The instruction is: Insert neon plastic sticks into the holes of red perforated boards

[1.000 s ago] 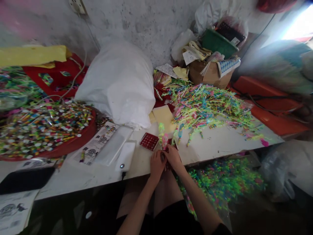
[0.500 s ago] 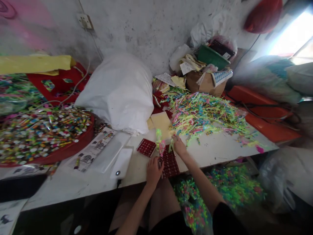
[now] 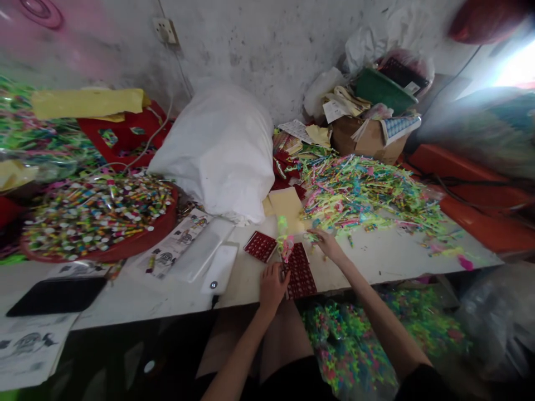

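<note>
My left hand (image 3: 272, 285) is closed on a small bunch of bright plastic sticks (image 3: 285, 239) that stands up from it, pink and green. It rests against a red perforated tray (image 3: 301, 271) at the front edge of the white table (image 3: 376, 253). My right hand (image 3: 326, 244) reaches out to the near edge of a big heap of neon plastic sticks (image 3: 368, 192), its fingers pinched on a stick there. A second red tray (image 3: 260, 245) lies just left of the bunch.
A stuffed white sack (image 3: 221, 150) sits behind the trays. A red basin of colourful pieces (image 3: 98, 220) is at the left, a power bank (image 3: 218, 269) and a black tablet (image 3: 56, 295) near the front. A cardboard box of clutter (image 3: 368, 136) stands at the back. Bags of neon parts (image 3: 359, 340) lie under the table.
My hands were together at the bunch of sticks. My right hand has since left it and reached right to the heap; my left hand keeps hold of the bunch.
</note>
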{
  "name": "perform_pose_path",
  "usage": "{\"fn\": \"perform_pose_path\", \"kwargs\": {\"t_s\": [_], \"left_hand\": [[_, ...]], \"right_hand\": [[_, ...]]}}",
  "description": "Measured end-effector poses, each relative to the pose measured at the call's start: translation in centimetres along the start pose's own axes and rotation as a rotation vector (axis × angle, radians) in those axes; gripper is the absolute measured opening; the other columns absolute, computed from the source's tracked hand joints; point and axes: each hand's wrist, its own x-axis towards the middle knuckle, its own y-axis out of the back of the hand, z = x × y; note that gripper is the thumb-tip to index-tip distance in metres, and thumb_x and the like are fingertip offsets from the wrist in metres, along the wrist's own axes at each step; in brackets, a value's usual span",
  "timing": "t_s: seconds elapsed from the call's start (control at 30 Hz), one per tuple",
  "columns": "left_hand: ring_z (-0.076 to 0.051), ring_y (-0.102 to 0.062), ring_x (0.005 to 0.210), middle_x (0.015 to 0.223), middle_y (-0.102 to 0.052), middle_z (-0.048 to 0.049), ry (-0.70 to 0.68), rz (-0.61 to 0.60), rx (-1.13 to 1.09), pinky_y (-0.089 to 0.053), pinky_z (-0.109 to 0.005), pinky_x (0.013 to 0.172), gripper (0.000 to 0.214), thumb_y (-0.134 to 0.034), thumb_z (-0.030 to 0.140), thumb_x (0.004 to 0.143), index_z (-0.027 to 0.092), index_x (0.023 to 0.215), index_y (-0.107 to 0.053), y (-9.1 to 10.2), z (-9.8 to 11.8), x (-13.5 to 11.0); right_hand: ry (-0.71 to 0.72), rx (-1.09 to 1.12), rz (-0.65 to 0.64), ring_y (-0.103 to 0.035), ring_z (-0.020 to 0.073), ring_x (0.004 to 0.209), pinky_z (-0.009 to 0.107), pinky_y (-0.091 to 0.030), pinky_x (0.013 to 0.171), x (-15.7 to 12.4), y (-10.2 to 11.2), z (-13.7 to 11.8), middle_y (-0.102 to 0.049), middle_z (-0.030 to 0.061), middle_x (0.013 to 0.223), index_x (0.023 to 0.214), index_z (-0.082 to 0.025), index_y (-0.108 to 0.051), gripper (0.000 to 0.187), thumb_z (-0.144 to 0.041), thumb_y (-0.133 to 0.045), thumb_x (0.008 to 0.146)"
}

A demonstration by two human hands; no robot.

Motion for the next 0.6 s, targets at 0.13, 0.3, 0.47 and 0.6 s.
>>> {"fn": "perform_pose_path", "kwargs": {"t_s": [0.13, 0.3, 0.47, 0.6], "left_hand": [[-0.026, -0.057, 0.095, 0.100, -0.062, -0.0092, 0.005, -0.012, -0.016, -0.043, -0.041, 0.083, 0.030, -0.057, 0.039, 0.082, 0.019, 0.104, -0.052, 0.2, 0.1, 0.0], [-0.028, -0.055, 0.099, 0.104, -0.061, -0.0100, -0.008, -0.039, -0.032, -0.042, -0.043, 0.086, 0.044, -0.063, 0.044, 0.076, 0.019, 0.110, -0.050, 0.3, 0.0, -0.3], [-0.029, -0.054, 0.101, 0.107, -0.059, -0.0101, -0.028, -0.050, -0.029, -0.041, -0.043, 0.087, 0.049, -0.065, 0.045, 0.076, 0.019, 0.113, -0.048, 0.2, -0.1, -0.5], [-0.029, -0.054, 0.101, 0.106, -0.059, -0.0104, -0.026, -0.042, -0.030, -0.042, -0.043, 0.086, 0.049, -0.064, 0.046, 0.075, 0.018, 0.112, -0.048, 0.2, -0.1, -0.5]], "right_hand": [[-0.143, 0.412, -0.078, -0.062, 0.0196, 0.086, 0.036, -0.053, 0.075, -3.4, -0.6, -2.4, -0.067, 0.0048, 0.101, 0.099, -0.020, -0.066, 0.029, -0.032, -0.062, 0.074], [-0.233, 0.480, -0.102, -0.060, 0.0146, 0.064, 0.028, -0.050, 0.059, -5.9, -1.9, -4.9, -0.067, 0.0029, 0.081, 0.081, -0.019, -0.068, 0.023, -0.039, -0.066, 0.070], [-0.268, 0.531, -0.131, -0.059, 0.0135, 0.055, 0.026, -0.046, 0.054, -6.1, -3.6, -5.4, -0.065, 0.0001, 0.075, 0.078, -0.020, -0.065, 0.021, -0.038, -0.066, 0.068], [-0.246, 0.517, -0.156, -0.057, 0.0137, 0.054, 0.026, -0.045, 0.052, -5.8, -4.7, -5.1, -0.064, -0.0003, 0.072, 0.075, -0.021, -0.064, 0.018, -0.037, -0.064, 0.067]]}}
